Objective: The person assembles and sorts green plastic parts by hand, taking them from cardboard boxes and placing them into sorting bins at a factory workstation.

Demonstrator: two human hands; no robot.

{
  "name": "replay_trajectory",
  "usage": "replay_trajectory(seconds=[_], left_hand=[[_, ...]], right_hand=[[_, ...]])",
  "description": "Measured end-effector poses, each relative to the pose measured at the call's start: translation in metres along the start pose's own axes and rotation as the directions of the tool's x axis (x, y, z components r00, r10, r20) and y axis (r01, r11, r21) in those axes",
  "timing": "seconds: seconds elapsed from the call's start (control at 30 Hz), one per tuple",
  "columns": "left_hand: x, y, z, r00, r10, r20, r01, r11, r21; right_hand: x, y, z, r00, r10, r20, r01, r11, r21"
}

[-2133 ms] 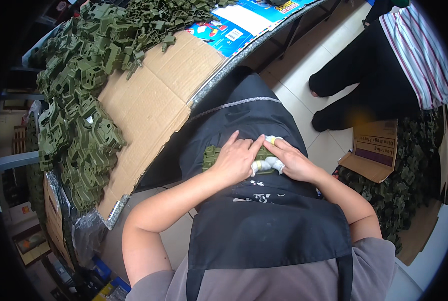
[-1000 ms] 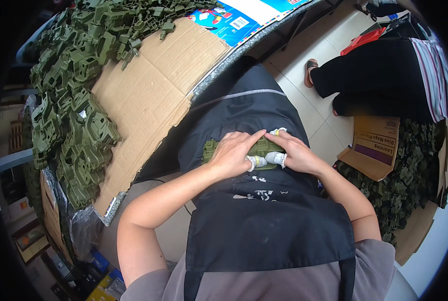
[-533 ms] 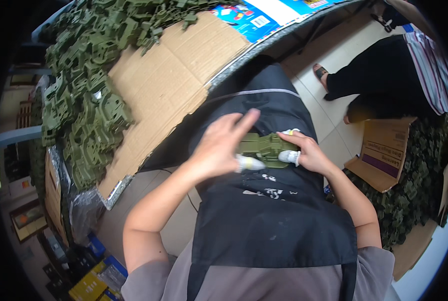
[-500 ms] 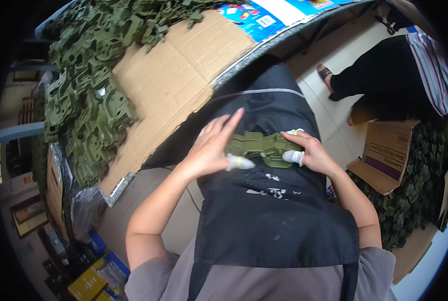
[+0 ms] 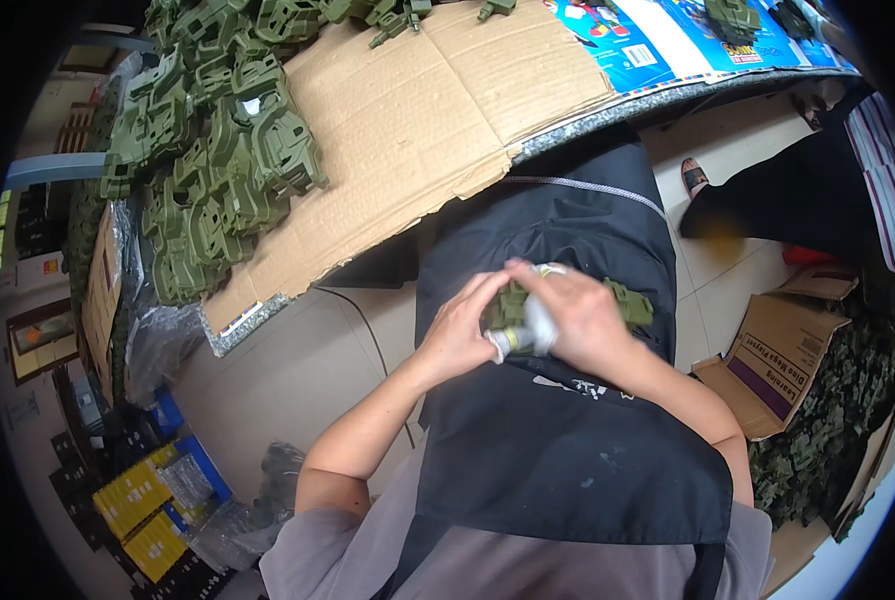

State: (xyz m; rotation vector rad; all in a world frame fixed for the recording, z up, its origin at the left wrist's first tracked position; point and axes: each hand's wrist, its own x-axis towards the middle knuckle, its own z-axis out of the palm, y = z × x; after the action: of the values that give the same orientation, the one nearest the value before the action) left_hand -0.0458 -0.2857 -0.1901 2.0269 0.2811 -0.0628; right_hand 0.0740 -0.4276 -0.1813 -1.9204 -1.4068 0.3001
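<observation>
A dark green moulded plastic part (image 5: 631, 305) lies across my lap on a black apron (image 5: 567, 450). My left hand (image 5: 465, 325) is closed around its left end, fingers curled over the top and thumb below. My right hand (image 5: 582, 315) lies over the middle of the part, its fingertips meeting those of the left hand; motion blurs it, so its grip is unclear. Whitish coverings wrap some thumbs and fingertips. The part's right end sticks out beyond my right hand, while its middle is hidden.
A heap of similar green parts (image 5: 227, 160) covers the left of a cardboard-topped table (image 5: 417, 110). An open carton (image 5: 777, 360) and a mass of green pieces (image 5: 827, 430) are at the right. Another person's dark-clothed leg (image 5: 767, 200) is beyond. Yellow boxes (image 5: 132, 500) sit lower left.
My right hand has moved left across the part to meet my left hand, which has closed on its left end. The view has shifted, showing more of the table's right side.
</observation>
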Motion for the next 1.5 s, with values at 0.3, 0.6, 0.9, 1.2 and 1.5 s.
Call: replay_trajectory(seconds=[0.3, 0.6, 0.9, 1.2, 1.5], left_hand=[[0.008, -0.012, 0.005, 0.997, 0.051, -0.059, -0.05, 0.999, 0.007], [0.035, -0.004, -0.009, 0.985, 0.133, -0.109, -0.167, 0.887, -0.43], [0.064, 0.045, 0.001, 0.913, 0.388, -0.125, -0.403, 0.814, -0.418], [0.076, 0.066, -0.046, 0.85, 0.524, 0.055, -0.526, 0.847, 0.068], [0.069, 0.047, -0.057, 0.997, 0.067, -0.048, -0.082, 0.736, -0.673]], right_hand=[[0.022, 0.029, -0.027, 0.936, 0.045, 0.348, -0.159, 0.939, 0.305], [0.038, 0.032, -0.054, 0.934, 0.194, 0.299, -0.335, 0.766, 0.549], [0.01, 0.026, -0.112, 1.0, 0.001, 0.014, -0.005, 0.96, 0.28], [0.011, 0.02, -0.117, 0.979, 0.193, -0.059, -0.119, 0.789, 0.602], [0.005, 0.035, -0.11, 0.895, 0.44, 0.07, -0.253, 0.37, 0.894]])
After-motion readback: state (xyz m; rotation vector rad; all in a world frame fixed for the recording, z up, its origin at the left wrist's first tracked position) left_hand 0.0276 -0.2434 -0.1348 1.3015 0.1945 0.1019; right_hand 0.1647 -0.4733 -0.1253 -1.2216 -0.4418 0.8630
